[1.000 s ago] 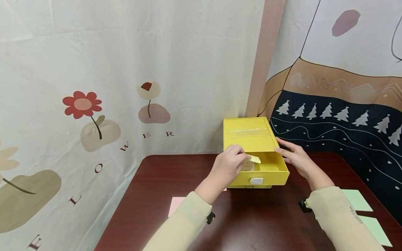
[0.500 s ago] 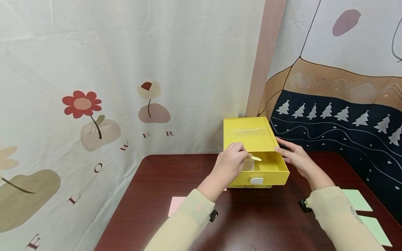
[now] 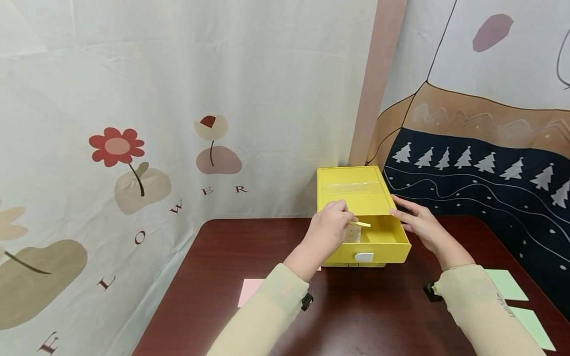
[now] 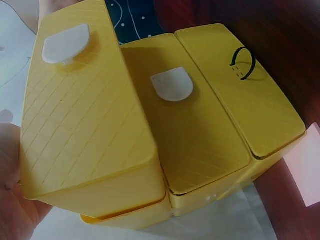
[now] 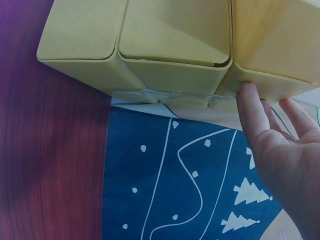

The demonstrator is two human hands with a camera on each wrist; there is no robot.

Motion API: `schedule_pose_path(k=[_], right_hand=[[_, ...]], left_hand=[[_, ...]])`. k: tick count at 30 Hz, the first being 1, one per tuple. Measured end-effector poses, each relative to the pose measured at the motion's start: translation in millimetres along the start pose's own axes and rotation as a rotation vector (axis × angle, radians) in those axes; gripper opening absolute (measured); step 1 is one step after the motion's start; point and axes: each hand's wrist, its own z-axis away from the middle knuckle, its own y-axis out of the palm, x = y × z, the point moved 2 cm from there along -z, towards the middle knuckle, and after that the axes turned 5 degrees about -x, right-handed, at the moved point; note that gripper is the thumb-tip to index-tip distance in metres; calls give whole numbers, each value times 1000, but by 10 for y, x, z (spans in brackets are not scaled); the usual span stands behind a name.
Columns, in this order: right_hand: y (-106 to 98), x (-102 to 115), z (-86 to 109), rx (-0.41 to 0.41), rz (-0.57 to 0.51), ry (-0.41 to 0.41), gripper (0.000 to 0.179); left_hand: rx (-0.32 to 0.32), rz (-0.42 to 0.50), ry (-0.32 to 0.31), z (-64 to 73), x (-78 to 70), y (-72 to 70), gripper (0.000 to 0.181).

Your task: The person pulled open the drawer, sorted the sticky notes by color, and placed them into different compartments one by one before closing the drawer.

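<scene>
A yellow drawer cabinet (image 3: pixel 347 175) stands at the back of the table, its top drawer (image 3: pixel 387 253) pulled out. Over the drawer's left side my left hand (image 3: pixel 327 225) pinches a thin yellow slip (image 3: pixel 366 225), seen almost edge-on. Below the slip, a whitish piece with small printed marks (image 3: pixel 354 234) shows inside the drawer, partly hidden by my fingers. The fingers of my right hand (image 3: pixel 420 225) lie straight along the cabinet's right side, thumb near the top's front corner. In the right wrist view, its fingertips (image 5: pixel 247 90) touch the upper side wall.
Two lower drawers are closed; the middle one has a white knob (image 4: pixel 172 85), the bottom one a black loop (image 4: pixel 245 62). A pink paper square (image 3: pixel 249 290) lies left, and green squares (image 3: pixel 507 284) lie right. Patterned curtains (image 3: pixel 267 99) hang behind the dark red table (image 3: pixel 378 316).
My left hand has shifted slightly up and right, and the yellow slip has tilted from showing its face to nearly edge-on. My right hand and the drawer have stayed put.
</scene>
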Motion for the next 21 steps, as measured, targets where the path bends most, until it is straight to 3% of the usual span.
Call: schedule_pose_path(k=[7, 14, 21], right_hand=[[-6, 5, 7, -2, 8, 13, 75], [-5, 5, 7, -3, 4, 16, 76], [-6, -1, 3, -3, 9, 10, 75]], left_hand=[[123, 43, -32, -8, 17, -24, 23], [218, 144, -59, 9, 43, -68, 30], [243, 157, -68, 36, 73, -82, 35]])
